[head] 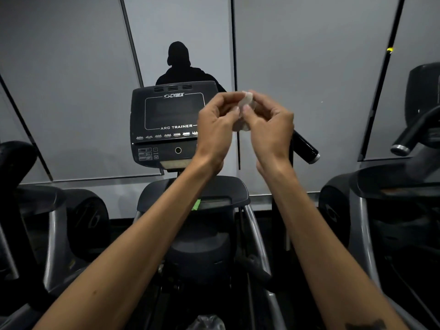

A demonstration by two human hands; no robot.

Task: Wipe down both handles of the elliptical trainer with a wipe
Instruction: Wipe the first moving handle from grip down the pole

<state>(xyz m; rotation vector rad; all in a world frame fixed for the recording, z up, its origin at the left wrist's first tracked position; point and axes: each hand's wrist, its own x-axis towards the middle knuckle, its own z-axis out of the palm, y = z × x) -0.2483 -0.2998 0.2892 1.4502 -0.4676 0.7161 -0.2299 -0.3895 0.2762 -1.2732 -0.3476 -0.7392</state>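
Hands: left hand and right hand both pinched the crumpled wipe between curled fingers, raised before the console | Relation: right handle lay just beyond-right of the right hand, its axis slanting down-right; right hand nearer | Left handle: apparently out of view.

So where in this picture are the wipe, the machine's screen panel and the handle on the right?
wipe (246,108), head view, on the crumpled white middle between both hands.
screen panel (170,115), head view, on the dark display.
right handle (307,148), head view, on the black grip near its silver end.
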